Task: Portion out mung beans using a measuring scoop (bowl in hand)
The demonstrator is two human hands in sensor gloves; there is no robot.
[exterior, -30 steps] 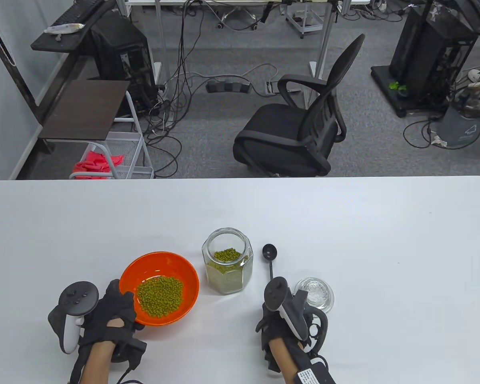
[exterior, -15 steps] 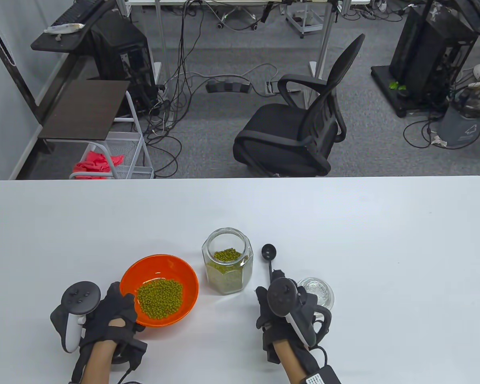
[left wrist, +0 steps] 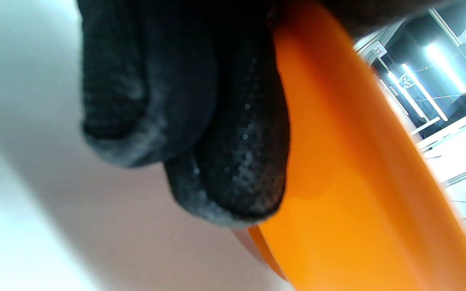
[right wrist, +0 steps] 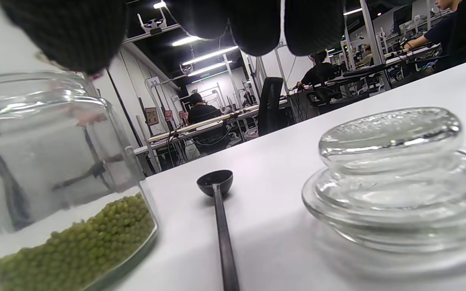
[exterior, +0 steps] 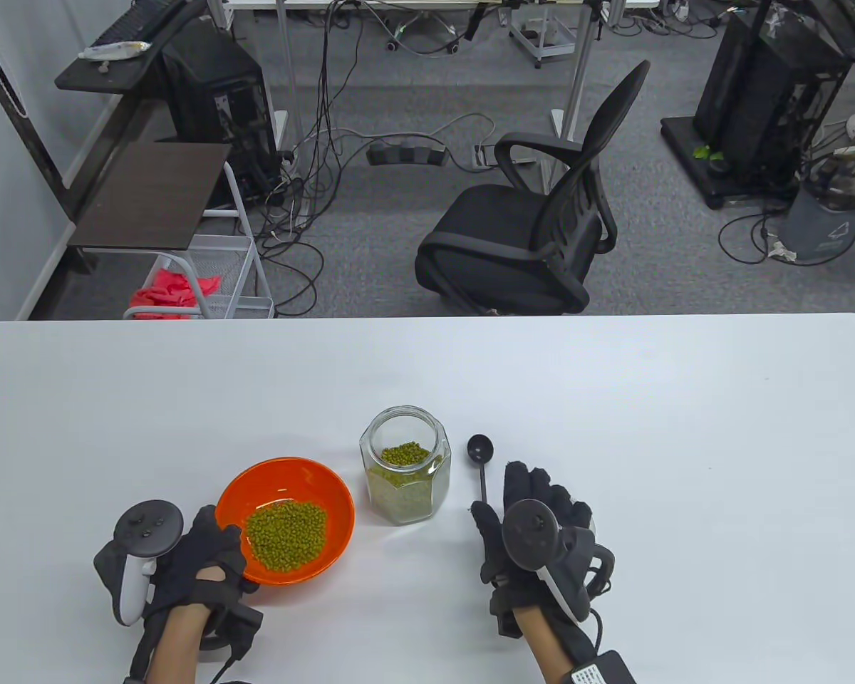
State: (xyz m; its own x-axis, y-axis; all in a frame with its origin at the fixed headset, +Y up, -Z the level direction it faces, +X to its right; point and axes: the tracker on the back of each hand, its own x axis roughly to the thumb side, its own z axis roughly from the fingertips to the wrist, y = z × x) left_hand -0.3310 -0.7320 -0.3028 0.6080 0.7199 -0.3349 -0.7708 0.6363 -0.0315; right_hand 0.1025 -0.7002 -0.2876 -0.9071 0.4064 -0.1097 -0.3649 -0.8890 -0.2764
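An orange bowl (exterior: 331, 491) with a heap of mung beans (exterior: 286, 533) is at the table's front left. My left hand (exterior: 222, 543) grips its near-left rim, thumb inside. In the left wrist view my fingers (left wrist: 225, 133) curl under the bowl (left wrist: 358, 202). The open glass jar (exterior: 405, 476) of beans stands right of the bowl. The black measuring scoop (exterior: 480, 450) lies on the table beside the jar, with no hand on it. My right hand (exterior: 531, 499) hovers just right of its handle with fingers spread, holding nothing. The right wrist view shows the scoop (right wrist: 217, 186) and the jar (right wrist: 55, 182).
The glass jar lid (right wrist: 390, 178) lies on the table under my right hand and is hidden in the table view. A black office chair (exterior: 534, 221) stands beyond the table's far edge.
My right hand has come off the scoop handle, shifted right and spread its fingers over the lid. The bowl has sunk slightly in my left hand's grip.
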